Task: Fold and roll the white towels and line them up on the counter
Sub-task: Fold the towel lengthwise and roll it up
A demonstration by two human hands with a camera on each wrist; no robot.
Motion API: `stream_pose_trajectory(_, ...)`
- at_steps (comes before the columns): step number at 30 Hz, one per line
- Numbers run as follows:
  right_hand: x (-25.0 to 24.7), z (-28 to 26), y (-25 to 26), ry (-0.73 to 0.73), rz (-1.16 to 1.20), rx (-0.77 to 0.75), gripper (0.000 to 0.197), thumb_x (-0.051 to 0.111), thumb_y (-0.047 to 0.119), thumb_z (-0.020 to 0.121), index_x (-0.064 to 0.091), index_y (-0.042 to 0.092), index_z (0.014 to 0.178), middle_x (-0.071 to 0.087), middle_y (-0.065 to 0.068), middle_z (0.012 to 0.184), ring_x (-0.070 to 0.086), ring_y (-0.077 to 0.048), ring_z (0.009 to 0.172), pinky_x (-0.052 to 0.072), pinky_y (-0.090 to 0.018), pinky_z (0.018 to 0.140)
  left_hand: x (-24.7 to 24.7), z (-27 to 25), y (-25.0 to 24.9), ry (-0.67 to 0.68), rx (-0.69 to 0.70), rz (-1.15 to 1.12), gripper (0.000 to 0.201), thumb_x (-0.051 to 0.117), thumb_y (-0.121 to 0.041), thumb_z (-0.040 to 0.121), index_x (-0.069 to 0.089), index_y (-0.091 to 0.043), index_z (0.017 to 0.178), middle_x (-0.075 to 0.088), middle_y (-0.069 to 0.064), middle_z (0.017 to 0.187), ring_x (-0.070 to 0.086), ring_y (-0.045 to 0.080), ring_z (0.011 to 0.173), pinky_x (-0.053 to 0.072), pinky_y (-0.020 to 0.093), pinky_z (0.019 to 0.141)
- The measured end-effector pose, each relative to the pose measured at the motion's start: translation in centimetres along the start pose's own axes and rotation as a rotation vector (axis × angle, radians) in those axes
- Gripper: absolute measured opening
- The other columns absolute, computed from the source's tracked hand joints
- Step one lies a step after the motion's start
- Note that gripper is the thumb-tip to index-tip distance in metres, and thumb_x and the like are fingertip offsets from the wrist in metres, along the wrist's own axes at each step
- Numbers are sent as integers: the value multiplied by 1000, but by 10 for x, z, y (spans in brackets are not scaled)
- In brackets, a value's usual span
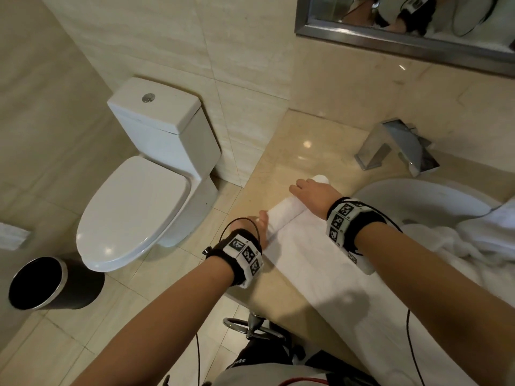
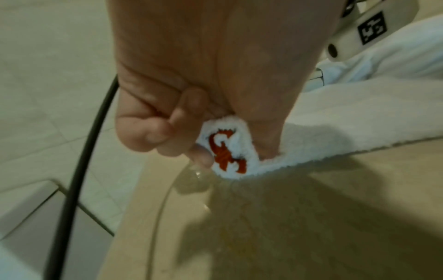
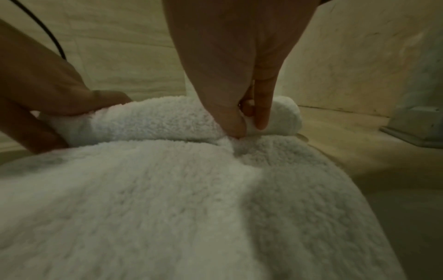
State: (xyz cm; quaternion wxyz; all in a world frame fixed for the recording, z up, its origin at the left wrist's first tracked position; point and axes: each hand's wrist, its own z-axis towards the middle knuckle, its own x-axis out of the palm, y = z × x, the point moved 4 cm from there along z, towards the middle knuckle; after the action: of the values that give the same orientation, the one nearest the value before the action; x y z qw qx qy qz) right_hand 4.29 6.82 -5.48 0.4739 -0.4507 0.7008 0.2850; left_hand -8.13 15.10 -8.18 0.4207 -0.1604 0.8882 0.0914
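A white towel (image 1: 312, 263) lies folded in a long strip on the beige counter (image 1: 287, 151), its far end wound into a short roll (image 1: 289, 207). My left hand (image 1: 250, 224) grips the roll's left end; in the left wrist view its fingers (image 2: 167, 132) curl round the towel end (image 2: 230, 151), which carries a red embroidered mark. My right hand (image 1: 312, 196) lies over the roll's right part; in the right wrist view its fingers (image 3: 239, 106) curl over the roll (image 3: 167, 117) and pinch it. The flat towel (image 3: 167, 199) stretches toward me.
More white towels (image 1: 473, 240) lie heaped in and beside the sink (image 1: 418, 201) at right. A chrome faucet (image 1: 395, 146) stands behind the sink, a mirror (image 1: 404, 26) above. Left of the counter edge are a toilet (image 1: 139, 196) and a black bin (image 1: 41, 282).
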Motion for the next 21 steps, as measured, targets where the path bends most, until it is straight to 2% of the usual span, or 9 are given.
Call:
stream_pose_trajectory(2,1,-2,3,44,5,3,50,44,-9,86,33,6,133,45,-13,127,45,-28,118,39,-32,81,5,0,-1,18,-16,-30,68,44,-39,92,11,-11,145,54,11,126,59,28,105,50,39,86)
stream_pose_trajectory(4,1,-1,4,85,36,8,51,49,-5,86,33,7,132,47,-13,125,47,-28,116,38,-31,75,6,0,-4,18,4,-97,54,40,-33,92,25,-10,138,52,11,127,58,29,108,49,41,89)
stream_pose_trajectory(6,-1,-1,1,119,91,17,47,46,-4,87,34,8,131,49,-14,123,50,-29,113,38,-32,74,5,0,-7,40,18,-135,44,40,-24,93,32,-8,133,51,12,129,55,30,112,47,42,93)
stream_pose_trajectory(8,-2,-1,-4,151,127,18,45,41,-5,88,35,8,131,51,-15,123,53,-30,111,39,-33,75,5,2,-8,63,14,-138,47,45,-14,93,32,-5,137,48,14,135,51,30,120,43,37,100)
stream_pose_trajectory(11,-4,-5,-5,136,101,23,45,38,-7,88,36,9,130,49,-14,124,53,-30,109,39,-33,75,-3,4,-12,20,47,-86,46,44,-11,95,34,-6,138,46,13,138,48,27,125,40,32,99)
stream_pose_trajectory(15,-10,-9,3,-7,-110,-17,39,42,-6,89,42,8,126,40,-9,130,41,-25,119,37,-29,76,-3,4,-18,10,74,-84,40,49,-17,93,40,-12,131,52,6,131,56,24,116,47,32,93)
stream_pose_trajectory(18,-14,-7,0,-44,-164,-43,33,40,-4,92,47,8,121,43,-8,129,39,-24,119,37,-29,75,0,5,-19,17,41,-134,42,62,-27,79,47,-21,117,62,1,114,65,25,95,55,36,81)
stream_pose_trajectory(19,-13,-6,-2,-24,-158,-43,32,39,-4,92,46,8,121,45,-8,127,39,-24,119,35,-28,74,-1,3,-19,11,28,-155,46,64,-31,76,48,-19,117,63,2,109,66,26,92,56,36,79)
stream_pose_trajectory(21,-9,-8,-6,15,-126,-27,33,39,-3,93,44,9,123,47,-8,126,39,-23,120,35,-29,74,-2,-3,-21,35,8,-152,53,64,-33,79,43,-11,123,62,7,111,63,28,98,53,34,82)
